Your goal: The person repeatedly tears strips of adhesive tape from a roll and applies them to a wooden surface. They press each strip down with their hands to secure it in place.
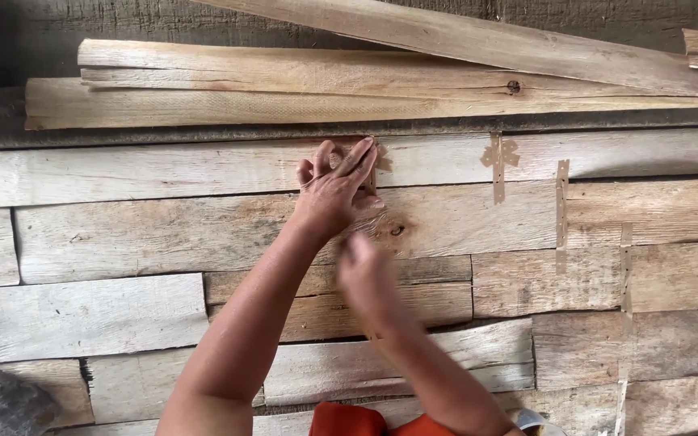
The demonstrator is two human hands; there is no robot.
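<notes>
The left hand (334,190) was pressed with fingers loosely spread on a thin pale wooden strip (372,168), set upright across the weathered grey planks (163,234). The right hand (367,278), blurred just below, nearer the body; its grip could not be told.

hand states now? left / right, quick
Left hand: open, fingers pressed flat on a weathered plank, holding nothing visible.
Right hand: motion-blurred over the planks; grip cannot be told.
</notes>
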